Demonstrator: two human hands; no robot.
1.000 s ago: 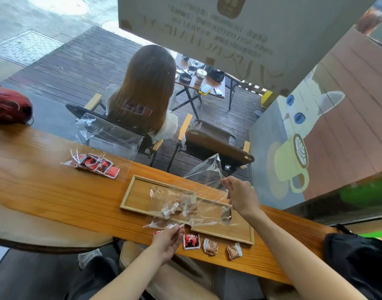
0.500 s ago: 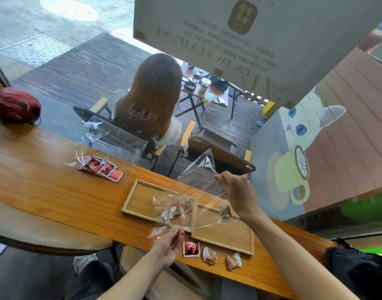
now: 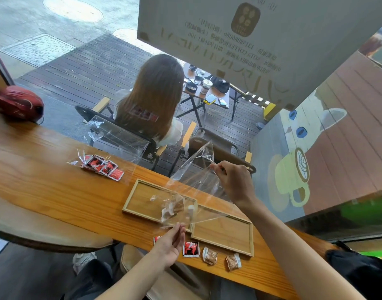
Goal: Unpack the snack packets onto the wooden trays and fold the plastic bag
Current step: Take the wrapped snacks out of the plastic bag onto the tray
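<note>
My right hand [image 3: 234, 182] pinches the upper edge of a clear plastic bag [image 3: 196, 180] and holds it raised above two wooden trays, the left tray [image 3: 142, 198] and the right tray [image 3: 224, 234]. My left hand [image 3: 171, 243] grips the bag's lower corner near the counter's front edge. A few brown and white snack packets [image 3: 173, 207] hang inside the bag's low end over the left tray. In front of the trays lie a red packet [image 3: 191, 249] and two brown packets [image 3: 210, 255], [image 3: 233, 261].
A second clear bag with several red packets [image 3: 103, 167] lies farther left on the wooden counter [image 3: 45, 187]. A red helmet [image 3: 18, 103] sits at the far left. A window stands right behind the counter, with a seated person outside. A black bag [image 3: 358, 273] rests at right.
My right hand has lifted the bag's upper edge higher. The packets inside have slid down toward my left hand, bunching over the left tray.
</note>
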